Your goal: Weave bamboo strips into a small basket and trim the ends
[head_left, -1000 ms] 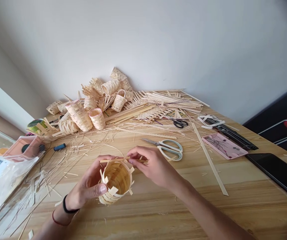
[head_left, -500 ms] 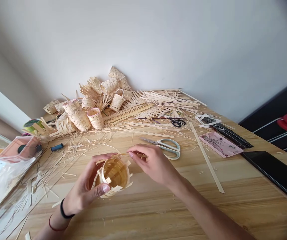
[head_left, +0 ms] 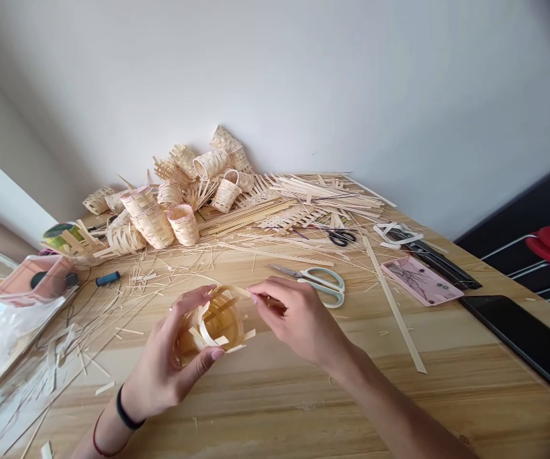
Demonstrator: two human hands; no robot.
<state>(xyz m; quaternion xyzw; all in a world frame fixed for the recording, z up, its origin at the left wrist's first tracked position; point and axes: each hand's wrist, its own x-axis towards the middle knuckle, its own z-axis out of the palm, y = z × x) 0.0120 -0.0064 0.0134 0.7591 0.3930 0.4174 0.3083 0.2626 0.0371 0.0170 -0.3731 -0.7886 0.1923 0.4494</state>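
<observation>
A small woven basket (head_left: 222, 322) of pale wood strips lies tilted in my left hand (head_left: 164, 357), its mouth turned up toward me and short strip ends sticking out round the rim. My left fingers and thumb wrap around its left side. At the upper right of the rim, my right hand (head_left: 294, 312) pinches a thin pale strip (head_left: 241, 291) that runs to the basket. The far end of that strip is hidden behind the fingers. Just beyond my right hand lie white-handled scissors (head_left: 323, 280) on the wooden table (head_left: 275, 408).
Several woven baskets (head_left: 184, 224) and loose strips (head_left: 323, 191) are heaped by the wall. Black scissors (head_left: 341, 237), a pink tray (head_left: 421, 280) with pins, a stapler-like black tool (head_left: 442, 261) and a black flat device (head_left: 519, 338) lie to the right. A pink bin (head_left: 36, 280) stands left.
My left hand has turned the basket and shifted slightly right with it, the thumb now further along the rim. My right hand stays pinched on the strip, barely moved.
</observation>
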